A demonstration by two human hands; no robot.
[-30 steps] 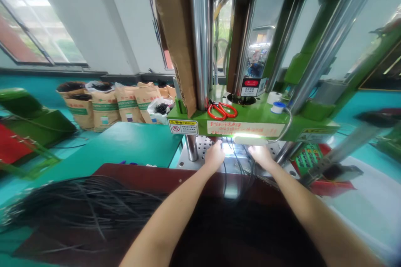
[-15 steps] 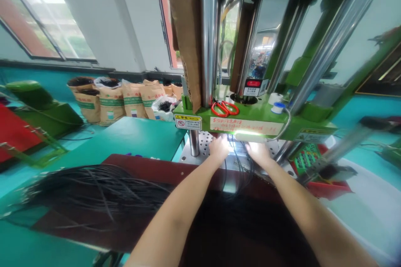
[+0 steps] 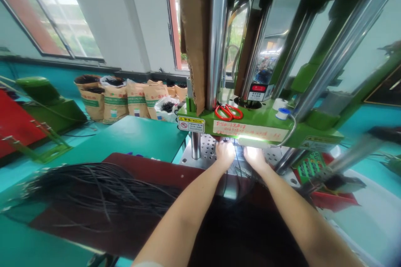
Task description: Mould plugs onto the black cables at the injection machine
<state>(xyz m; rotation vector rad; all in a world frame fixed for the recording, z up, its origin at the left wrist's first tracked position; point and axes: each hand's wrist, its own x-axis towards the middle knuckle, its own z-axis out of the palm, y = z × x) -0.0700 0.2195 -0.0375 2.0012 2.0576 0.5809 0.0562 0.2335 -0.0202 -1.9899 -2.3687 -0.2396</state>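
Both my arms reach forward under the green press (image 3: 200,112), where a bright lamp (image 3: 255,141) lights the work spot. My left hand (image 3: 225,153), its fingers curled, is low over the metal plate (image 3: 205,144); what it grips is hidden. My right hand (image 3: 254,157) is just to the right, washed out by glare, its fingertips not visible. Thin black cables (image 3: 239,164) run between the two hands and hang over the near edge of the plate.
A bundle of black cables (image 3: 94,187) lies on a dark red board (image 3: 131,160) at left. Red-handled scissors (image 3: 228,112) and a blue-white spool (image 3: 283,113) sit on the press. Paper sacks (image 3: 115,100) stand behind a green table (image 3: 140,133). A red tray (image 3: 336,200) is at right.
The view has shifted slightly, moving the scene right. My hands stay under the press, with the right hand a little closer to the left one.
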